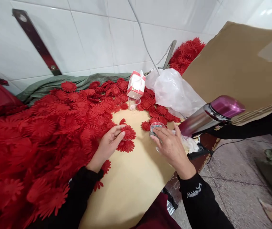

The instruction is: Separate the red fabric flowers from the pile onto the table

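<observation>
Between the thumb and fingers of my left hand (109, 141) is a red artificial flower (128, 132), pinched at its edge above the board. Another red flower (126, 146) lies just below it. My right hand (170, 144) reaches to a small clear round tub (157, 125) that contains small dark bits too fine to name. Its fingertips dip into the tub's opening; whether they pinch anything is hidden. A big heap of red flowers (61, 127) spreads to the left of my left hand.
A tan board (126, 178) covers the work surface. Behind stand a tissue box (136, 84) and a clear cup (134, 103). To the right are a plastic bag (171, 90), a leaning thermos (210, 116) and a large cardboard sheet (241, 70).
</observation>
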Demonstrator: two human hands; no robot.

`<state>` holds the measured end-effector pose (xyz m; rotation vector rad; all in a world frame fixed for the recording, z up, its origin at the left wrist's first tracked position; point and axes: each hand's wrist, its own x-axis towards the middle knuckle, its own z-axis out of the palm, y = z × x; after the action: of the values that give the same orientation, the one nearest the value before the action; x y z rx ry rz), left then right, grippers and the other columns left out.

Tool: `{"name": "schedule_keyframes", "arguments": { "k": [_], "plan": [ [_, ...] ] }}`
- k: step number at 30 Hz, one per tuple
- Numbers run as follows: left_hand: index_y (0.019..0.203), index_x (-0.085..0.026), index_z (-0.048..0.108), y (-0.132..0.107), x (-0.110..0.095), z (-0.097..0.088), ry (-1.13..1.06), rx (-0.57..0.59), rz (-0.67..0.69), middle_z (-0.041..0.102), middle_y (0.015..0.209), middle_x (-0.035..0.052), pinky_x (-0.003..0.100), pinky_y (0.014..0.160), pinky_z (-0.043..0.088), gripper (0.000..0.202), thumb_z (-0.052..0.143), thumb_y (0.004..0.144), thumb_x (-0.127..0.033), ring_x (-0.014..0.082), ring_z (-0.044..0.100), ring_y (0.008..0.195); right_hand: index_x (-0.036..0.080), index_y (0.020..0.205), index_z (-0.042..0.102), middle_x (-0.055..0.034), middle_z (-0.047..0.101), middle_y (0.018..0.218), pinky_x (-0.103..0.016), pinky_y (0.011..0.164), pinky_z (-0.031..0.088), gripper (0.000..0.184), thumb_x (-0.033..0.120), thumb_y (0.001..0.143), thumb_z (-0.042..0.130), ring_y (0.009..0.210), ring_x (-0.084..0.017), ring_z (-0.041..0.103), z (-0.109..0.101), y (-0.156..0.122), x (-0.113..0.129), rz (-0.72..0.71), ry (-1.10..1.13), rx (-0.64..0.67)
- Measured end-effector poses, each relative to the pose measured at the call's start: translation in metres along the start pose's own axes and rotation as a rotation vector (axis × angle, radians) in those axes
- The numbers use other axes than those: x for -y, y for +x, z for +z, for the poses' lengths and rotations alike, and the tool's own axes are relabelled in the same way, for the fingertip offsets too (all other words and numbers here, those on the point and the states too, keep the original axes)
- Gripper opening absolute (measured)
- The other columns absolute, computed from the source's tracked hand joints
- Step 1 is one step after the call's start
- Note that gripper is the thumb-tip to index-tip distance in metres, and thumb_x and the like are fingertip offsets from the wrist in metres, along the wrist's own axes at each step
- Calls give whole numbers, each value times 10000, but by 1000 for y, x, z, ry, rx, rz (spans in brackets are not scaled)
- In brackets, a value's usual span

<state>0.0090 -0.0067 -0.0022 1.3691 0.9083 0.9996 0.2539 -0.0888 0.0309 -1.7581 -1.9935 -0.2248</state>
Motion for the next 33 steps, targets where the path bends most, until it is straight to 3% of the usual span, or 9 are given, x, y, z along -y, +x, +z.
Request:
{"name": "schedule_keyframes", "arguments": {
  "k": [4,7,12,15,19,22,24,29,33],
  "plan": [
    [1311,-180,638,1,1,-1,-21,109,-71,702,879,8,264,785,540,548,780,810,-349,134,652,799,252,1186,731,-49,796,1203,-649,1252,179,323,425,1069,484,1092,-245,751,-5,-2,6,27,65,-127],
    [1343,-180,608,3,4,-2,-56,184,-119,720,923,16,264,801,548,625,816,762,-281,130,673,814,260,1284,688,-63,768,1276,-616,1267,240,311,370,1067,493,1169,-226,731,-8,1,26,-12,221,-189],
    [1287,-179,597,5,9,-6,-183,267,-177,728,1139,76,269,913,530,606,846,735,-198,136,701,952,180,1477,543,-147,589,1520,-636,1281,260,447,358,1082,431,1440,-260,548,20,-1,65,-194,372,110],
    [1261,-183,598,5,12,-8,-221,281,-172,720,1201,94,287,946,523,561,837,754,-189,148,702,1003,132,1493,517,-181,534,1560,-667,1278,247,487,372,1079,433,1483,-290,494,36,-5,72,-220,331,137],
    [1263,-176,600,6,15,-8,-215,272,-157,724,1195,93,279,943,515,561,818,746,-156,139,701,991,148,1535,462,-177,528,1568,-657,1295,207,520,375,1067,470,1491,-285,485,39,-11,70,-257,287,85],
    [1259,-171,596,6,14,-6,-196,272,-164,730,1104,68,271,910,516,569,807,732,-147,128,694,935,196,1536,459,-146,557,1552,-647,1295,209,493,344,1067,478,1461,-270,523,32,-14,67,-267,292,118],
    [1255,-178,597,6,12,-5,-180,255,-158,715,1030,37,257,860,514,583,818,716,-167,114,673,870,220,1530,463,-129,586,1530,-608,1296,235,473,299,1065,485,1455,-247,529,23,-16,62,-247,300,42],
    [1257,-181,603,6,10,-3,-87,191,-169,549,771,-74,220,766,468,609,835,694,-201,60,543,687,207,1478,517,-141,649,1449,-552,1236,355,428,250,1052,499,1389,-246,586,6,-20,32,-46,189,-219],
    [1237,-175,604,6,9,-4,-59,169,-175,514,775,-81,231,791,463,613,850,676,-217,51,516,682,179,1463,514,-150,706,1356,-615,1207,347,435,375,1083,434,1263,-276,669,16,-22,11,44,19,-160]
  ]
}}
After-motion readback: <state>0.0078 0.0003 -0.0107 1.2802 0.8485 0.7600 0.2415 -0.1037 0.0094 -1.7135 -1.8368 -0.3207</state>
